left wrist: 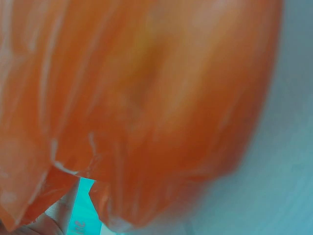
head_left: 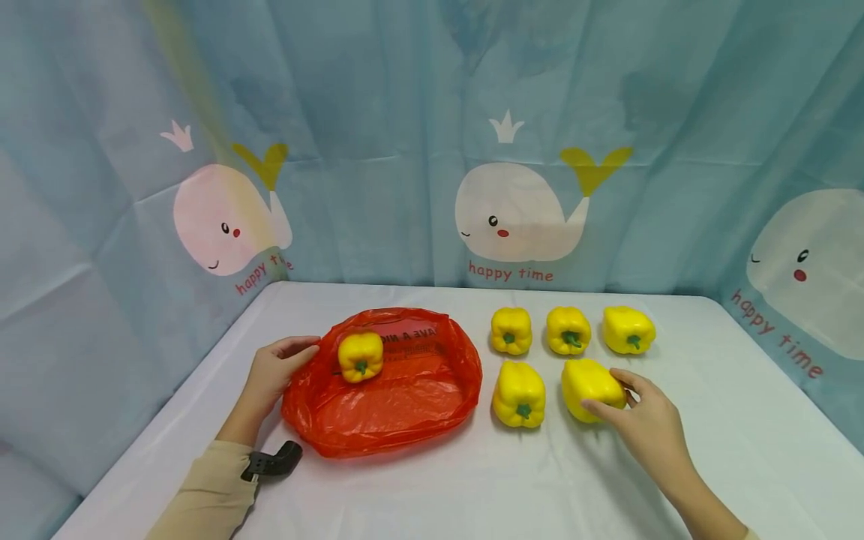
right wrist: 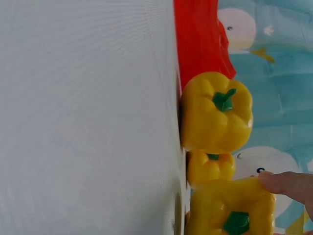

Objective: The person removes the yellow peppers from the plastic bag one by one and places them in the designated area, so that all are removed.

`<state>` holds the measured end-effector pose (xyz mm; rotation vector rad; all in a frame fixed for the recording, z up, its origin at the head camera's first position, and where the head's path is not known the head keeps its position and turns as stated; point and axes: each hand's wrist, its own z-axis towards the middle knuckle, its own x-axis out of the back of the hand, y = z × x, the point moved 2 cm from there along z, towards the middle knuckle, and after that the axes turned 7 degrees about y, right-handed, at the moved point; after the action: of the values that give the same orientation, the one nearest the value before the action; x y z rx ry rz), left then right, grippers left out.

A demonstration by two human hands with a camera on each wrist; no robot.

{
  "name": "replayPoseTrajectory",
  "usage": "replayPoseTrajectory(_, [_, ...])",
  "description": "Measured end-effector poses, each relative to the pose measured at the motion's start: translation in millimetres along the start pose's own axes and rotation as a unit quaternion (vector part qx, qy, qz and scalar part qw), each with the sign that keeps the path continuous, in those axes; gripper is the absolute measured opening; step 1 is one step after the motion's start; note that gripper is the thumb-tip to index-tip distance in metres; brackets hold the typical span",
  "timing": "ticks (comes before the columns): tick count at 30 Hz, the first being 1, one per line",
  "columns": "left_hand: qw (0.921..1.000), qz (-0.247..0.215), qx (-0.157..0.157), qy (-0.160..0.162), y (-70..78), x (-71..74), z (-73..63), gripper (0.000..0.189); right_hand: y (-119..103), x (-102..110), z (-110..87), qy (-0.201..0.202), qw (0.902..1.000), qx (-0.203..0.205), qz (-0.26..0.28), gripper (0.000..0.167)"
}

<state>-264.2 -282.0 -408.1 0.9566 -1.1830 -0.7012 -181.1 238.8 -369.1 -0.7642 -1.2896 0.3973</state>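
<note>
A red plastic bag (head_left: 391,409) lies spread on the table with its mouth up, and one yellow bell pepper (head_left: 361,358) rests inside it. At the bag's left rim, my left hand (head_left: 273,375) pinches the plastic between thumb and fingers. That bag (left wrist: 161,98) fills most of the left wrist view and hides much of this hand. On the right, my right hand (head_left: 648,416) grips a yellow bell pepper (head_left: 589,386) from its right side, thumb in front and fingers behind. The right wrist view shows a finger on the top edge of this pepper (right wrist: 234,208).
Left of the gripped pepper stands another bell pepper (head_left: 519,395). Behind are three more in a row: a left one (head_left: 511,331), a middle one (head_left: 568,330) and a right one (head_left: 628,329). A blue curtain with whales (head_left: 378,210) hangs behind the white table (head_left: 432,495).
</note>
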Motion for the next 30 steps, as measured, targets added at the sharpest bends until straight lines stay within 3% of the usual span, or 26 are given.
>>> replayPoseTrajectory(16, [1.0000, -0.003, 0.001, 0.000, 3.9, -1.0, -1.2, 0.057, 3.5, -2.7, 1.9, -0.019, 0.9997, -0.012, -0.009, 0.089])
replayPoseTrajectory(30, [1.0000, -0.002, -0.006, 0.002, 2.9, 0.2, -2.1, 0.056, 3.2, -3.7, 1.3, -0.021, 0.9995, 0.009, -0.021, 0.088])
